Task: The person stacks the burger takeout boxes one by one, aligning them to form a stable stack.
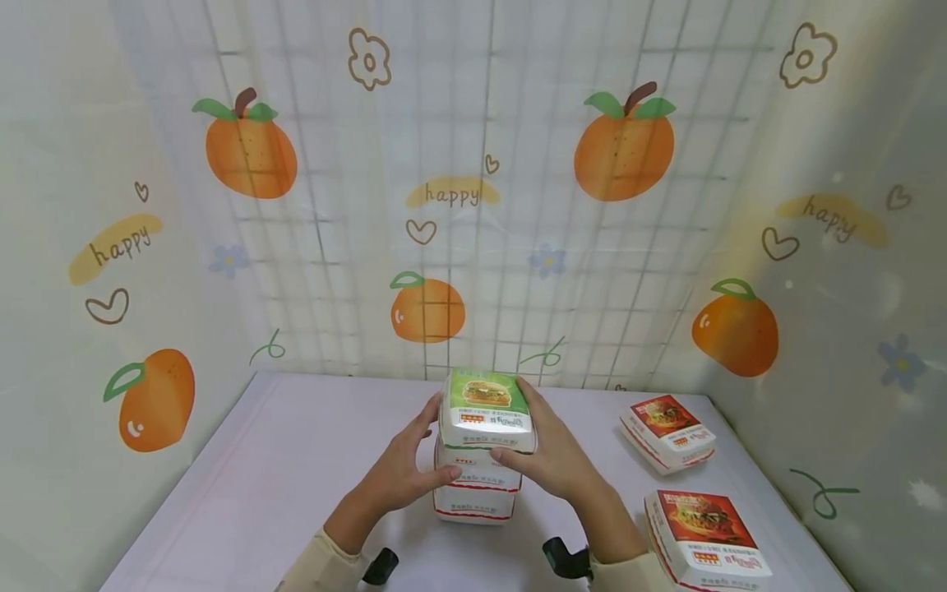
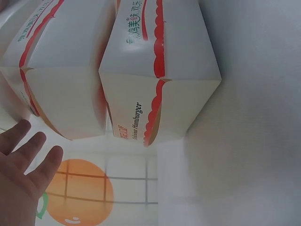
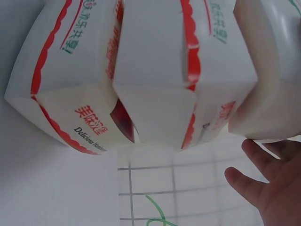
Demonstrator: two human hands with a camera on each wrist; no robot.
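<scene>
In the head view a hamburger box with a green top (image 1: 488, 399) sits uppermost in a stack, above a middle hamburger box (image 1: 481, 477) and a bottom hamburger box (image 1: 473, 503), both with red scalloped trim. My right hand (image 1: 558, 452) grips the green-topped box at its right side, thumb across the lower front and fingers toward the back. My left hand (image 1: 399, 464) is at the stack's left, its thumb by the middle box's front. Its fingers (image 2: 47, 165) are spread and fairly straight in the left wrist view; whether they press the top box cannot be told.
Two red-topped hamburger boxes stand to the right, one farther back (image 1: 669, 432) and one nearer (image 1: 706, 538). The white table (image 1: 296, 460) ends at a patterned curtain (image 1: 355, 247) with a wire grid behind it. Curtain also hangs along both sides.
</scene>
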